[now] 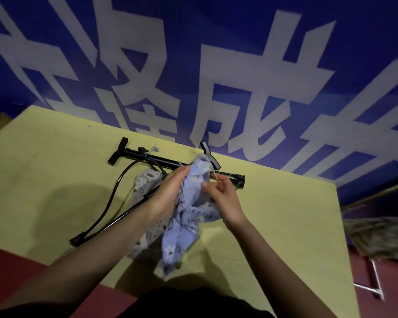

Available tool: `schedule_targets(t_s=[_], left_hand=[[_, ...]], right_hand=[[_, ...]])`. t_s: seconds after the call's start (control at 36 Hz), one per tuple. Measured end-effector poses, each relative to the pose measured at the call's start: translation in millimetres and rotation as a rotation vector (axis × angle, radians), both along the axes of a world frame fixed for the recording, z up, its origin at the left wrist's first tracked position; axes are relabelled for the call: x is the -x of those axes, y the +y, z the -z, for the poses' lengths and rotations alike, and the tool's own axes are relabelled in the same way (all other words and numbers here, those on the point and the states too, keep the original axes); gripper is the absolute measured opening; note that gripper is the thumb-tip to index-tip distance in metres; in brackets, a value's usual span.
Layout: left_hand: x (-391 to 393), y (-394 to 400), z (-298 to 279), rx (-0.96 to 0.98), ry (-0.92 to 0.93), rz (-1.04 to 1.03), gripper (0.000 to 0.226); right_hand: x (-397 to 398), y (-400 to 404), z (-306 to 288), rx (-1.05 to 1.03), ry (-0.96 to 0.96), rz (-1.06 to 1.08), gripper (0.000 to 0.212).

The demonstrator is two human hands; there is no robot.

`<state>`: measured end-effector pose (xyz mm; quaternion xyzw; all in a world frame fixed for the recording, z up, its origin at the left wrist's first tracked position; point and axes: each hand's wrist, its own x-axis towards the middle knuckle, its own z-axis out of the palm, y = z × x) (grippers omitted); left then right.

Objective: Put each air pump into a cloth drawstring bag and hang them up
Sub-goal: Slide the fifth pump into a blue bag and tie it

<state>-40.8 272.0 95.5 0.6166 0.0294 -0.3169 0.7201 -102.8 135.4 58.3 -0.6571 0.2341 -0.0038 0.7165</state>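
The left hand [170,191] was closed on the upper part of a pale blue patterned cloth bag [189,216], and the right hand [221,198] pinched the bag's light drawstring [213,174] near its gathered mouth; the bag hung from both hands above the middle of the surface [285,226], its lower end trailing toward the near edge. Under the left forearm lay a second bag [145,180] of grey-white printed cloth, flat on the surface. Behind the hands, close to the far edge, one black air pump [147,156] lay lengthwise with its T-handle toward the far left corner and its hose [115,191] curving toward the near left. A second pump [115,223] ran diagonally from near the left near edge up under the hands, and a black T-handle [209,154] showed just beyond the bag's mouth; which pump it belonged to could not be told. The surface was covered in plain yellow-green material. Behind its far edge stood a blue banner [216,42] with large white characters. The floor [9,271] around the surface was dark red, and a white metal frame [375,283] stood on it at the right.
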Motion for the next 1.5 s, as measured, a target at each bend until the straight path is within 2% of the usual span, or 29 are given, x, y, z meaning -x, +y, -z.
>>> schedule_targets(t_s=[0.11, 0.19, 0.28, 0.33, 0.39, 0.44, 0.5, 0.56, 0.61, 0.69, 0.75, 0.81, 0.86, 0.89, 0.94, 0.97, 1.08, 1.14, 1.17, 1.19, 1.22, 1.25, 1.31, 1.39, 1.44, 1.47, 1.5], left_hand=[[7, -2, -30, 0.094, -0.017, -0.071, 0.042], [21, -5, -41, 0.121, -0.032, -0.099, 0.04], [45, -12, -51, 0.146, -0.036, -0.118, 0.035], [56, -14, -48, 0.133, -0.041, -0.164, 0.04], [66, -18, -44, 0.117, -0.055, -0.219, 0.048], [79, -25, -43, 0.088, -0.076, -0.243, 0.041], [92, -31, -43, 0.064, -0.126, -0.236, 0.02], [103, -36, -41, -0.005, -0.163, -0.234, 0.036], [111, -38, -35, -0.073, -0.183, -0.253, 0.045], [117, -30, -30, -0.085, -0.099, -0.318, 0.028], [117, -20, -27, 0.067, 0.105, -0.337, 0.035], [119, -11, -23, 0.257, 0.289, -0.385, 0.039], [125, -9, -21, 0.325, 0.369, -0.408, 0.04], [130, -10, -20, 0.33, 0.383, -0.394, 0.04], [137, -19, -17, 0.329, 0.372, -0.314, 0.045], [142, -24, -19, 0.283, 0.348, -0.236, 0.049], [145, -23, -15, 0.05, 0.254, 0.003, 0.045], [141, -15, -9, -0.126, 0.169, 0.177, 0.054], [141, -14, -9, -0.201, 0.108, 0.263, 0.049], [139, -11, -8, -0.273, 0.05, 0.331, 0.033], [137, -8, -7, -0.316, 0.0, 0.369, 0.02], [134, -6, -4, -0.328, 0.006, 0.342, 0.019], [123, 5, -2, -0.186, 0.089, 0.225, 0.03], [105, 31, -12, 0.272, 0.26, 0.005, 0.034], [96, 49, -21, 0.482, 0.328, -0.02, 0.049], [92, 56, -24, 0.53, 0.333, -0.014, 0.055], [89, 62, -26, 0.56, 0.337, -0.008, 0.055]], right_hand=[[17, -8, -16, 0.248, -0.102, -0.052, 0.056], [33, -17, -20, 0.436, -0.16, 0.033, 0.061], [48, -33, -10, 0.52, -0.07, 0.105, 0.073], [59, -42, -4, 0.391, 0.1, 0.061, 0.076], [74, -44, -6, 0.223, 0.277, -0.073, 0.07], [91, -47, -6, 0.028, 0.408, -0.242, 0.056], [104, -48, -3, -0.185, 0.473, -0.335, 0.04], [114, -48, 2, -0.326, 0.486, -0.307, 0.026], [123, -53, 7, -0.438, 0.428, -0.184, 0.015], [133, -66, 9, -0.708, 0.228, -0.016, 0.016], [139, -80, 9, -0.911, 0.071, 0.034, 0.018], [144, -93, 8, -1.051, -0.073, 0.037, 0.044], [144, -100, 10, -1.091, -0.127, 0.049, 0.068], [144, -101, 9, -1.097, -0.128, 0.05, 0.066], [144, -102, 6, -1.106, -0.081, 0.064, 0.042], [144, -103, 8, -1.114, -0.044, 0.089, 0.032], [142, -97, 1, -1.103, 0.035, 0.086, 0.037], [139, -95, -1, -1.102, 0.039, -0.02, 0.043], [139, -93, -4, -1.097, 0.033, -0.065, 0.045], [137, -89, -5, -1.105, 0.04, -0.096, 0.044], [136, -87, -4, -1.12, 0.049, -0.13, 0.045], [134, -87, -4, -1.139, 0.053, -0.153, 0.047], [130, -81, -5, -1.134, 0.075, -0.095, 0.05], [125, -70, 1, -1.071, 0.077, -0.039, 0.047], [119, -58, 9, -1.019, 0.086, -0.052, 0.059], [115, -50, 11, -0.995, 0.12, -0.065, 0.057], [111, -41, 12, -0.955, 0.162, -0.033, 0.043]])
